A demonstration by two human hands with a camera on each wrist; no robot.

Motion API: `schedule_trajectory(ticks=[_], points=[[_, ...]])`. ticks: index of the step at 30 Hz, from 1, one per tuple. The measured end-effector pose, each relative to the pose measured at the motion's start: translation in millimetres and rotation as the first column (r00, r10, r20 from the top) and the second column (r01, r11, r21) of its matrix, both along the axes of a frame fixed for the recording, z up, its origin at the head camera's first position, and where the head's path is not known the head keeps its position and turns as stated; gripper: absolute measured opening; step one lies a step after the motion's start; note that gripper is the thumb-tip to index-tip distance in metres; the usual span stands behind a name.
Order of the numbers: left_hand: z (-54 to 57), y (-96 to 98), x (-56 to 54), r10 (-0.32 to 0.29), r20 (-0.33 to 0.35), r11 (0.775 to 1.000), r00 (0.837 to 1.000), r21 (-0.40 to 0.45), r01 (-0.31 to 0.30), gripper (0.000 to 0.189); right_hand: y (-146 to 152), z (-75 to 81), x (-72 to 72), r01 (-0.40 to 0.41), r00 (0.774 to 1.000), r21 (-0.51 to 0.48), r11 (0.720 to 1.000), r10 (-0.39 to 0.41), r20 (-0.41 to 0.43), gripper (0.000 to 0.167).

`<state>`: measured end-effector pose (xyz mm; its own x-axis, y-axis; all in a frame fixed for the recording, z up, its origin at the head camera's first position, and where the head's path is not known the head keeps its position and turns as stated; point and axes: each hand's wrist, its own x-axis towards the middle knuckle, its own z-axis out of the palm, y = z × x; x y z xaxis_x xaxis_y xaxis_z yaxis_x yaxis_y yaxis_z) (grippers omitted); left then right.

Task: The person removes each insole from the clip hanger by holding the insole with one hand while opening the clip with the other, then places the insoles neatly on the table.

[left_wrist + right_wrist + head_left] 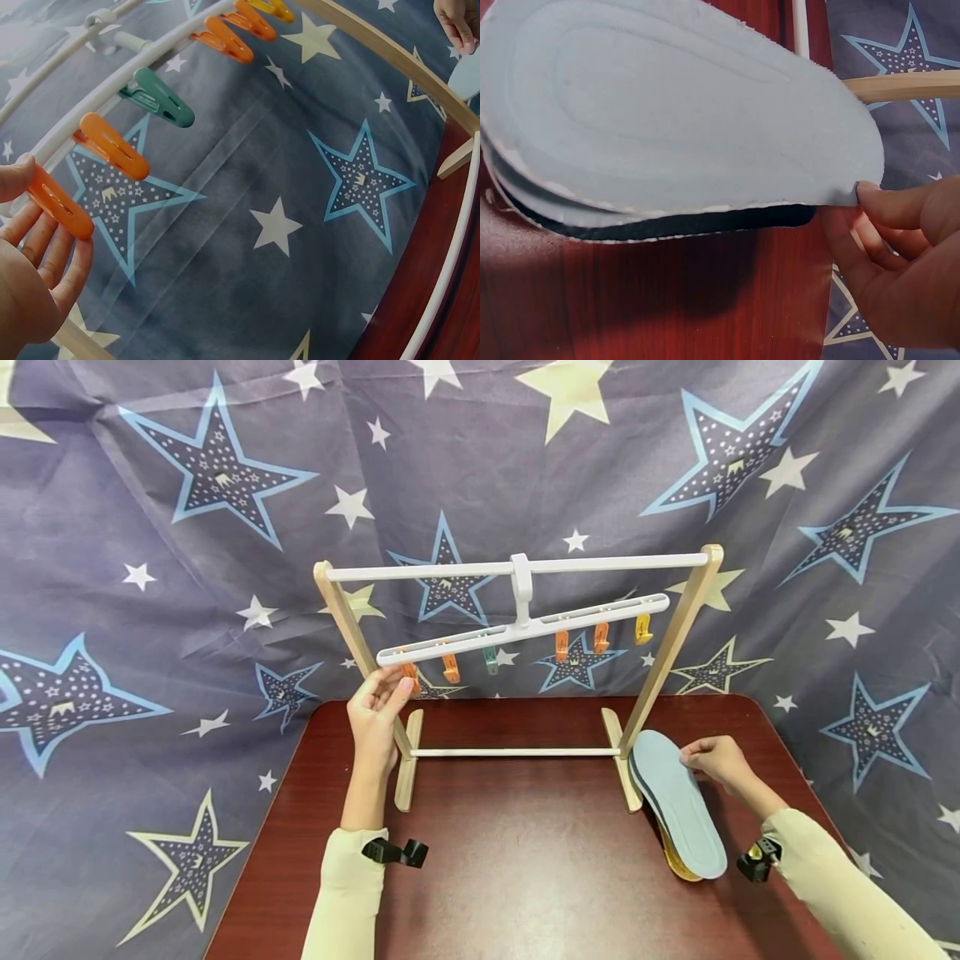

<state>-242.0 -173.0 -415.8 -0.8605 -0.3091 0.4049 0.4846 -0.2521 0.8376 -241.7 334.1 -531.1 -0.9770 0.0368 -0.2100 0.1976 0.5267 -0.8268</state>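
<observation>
My left hand (372,718) pinches an orange clip (61,202) at the lower left end of a white clip hanger (465,644). The thumb lies on the near side of the clip, with the fingers behind it. Several more clips hang along the tilted bar, among them a green clip (159,97) and a yellow clip (642,629). On the right, my right hand (718,760) pinches the edge of a light grey insole (667,112) between thumb and fingers. Beneath it lies another insole (678,862), mostly covered, with a dark edge and yellow underside showing.
The hanger hooks over the white top rod (615,562) of a stand with wooden uprights (678,631). Its wooden feet (405,781) rest on a dark red table (510,860). A star-patterned cloth (247,610) hangs behind. The insoles lie beside the right foot of the stand.
</observation>
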Motion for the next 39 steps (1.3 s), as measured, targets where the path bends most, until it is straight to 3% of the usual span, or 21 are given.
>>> schedule_trajectory(ticks=[8,15,30,39], points=[[-2.0,-0.8,-0.7,0.0,0.006,1.0,1.0,0.002,0.0,0.02,-1.5,-7.8,-0.8,-0.003,1.0,-0.004,1.0,0.003,0.003,0.019],[-2.5,-1.6,-1.3,0.004,0.0,1.0,1.0,-0.004,-0.004,0.021,-3.5,-12.5,0.7,0.021,1.0,0.054,0.998,-0.022,0.019,0.022],[-2.9,-0.2,-1.5,-0.003,-0.001,1.0,1.0,0.0,0.003,0.021,-5.6,-12.0,3.7,0.09,0.994,0.079,0.993,-0.094,0.053,0.021],[-2.3,-1.3,-1.7,0.01,0.003,1.0,1.0,-0.007,-0.01,0.026,-10.2,-11.5,6.7,0.084,0.996,0.115,0.99,-0.088,0.033,0.022]])
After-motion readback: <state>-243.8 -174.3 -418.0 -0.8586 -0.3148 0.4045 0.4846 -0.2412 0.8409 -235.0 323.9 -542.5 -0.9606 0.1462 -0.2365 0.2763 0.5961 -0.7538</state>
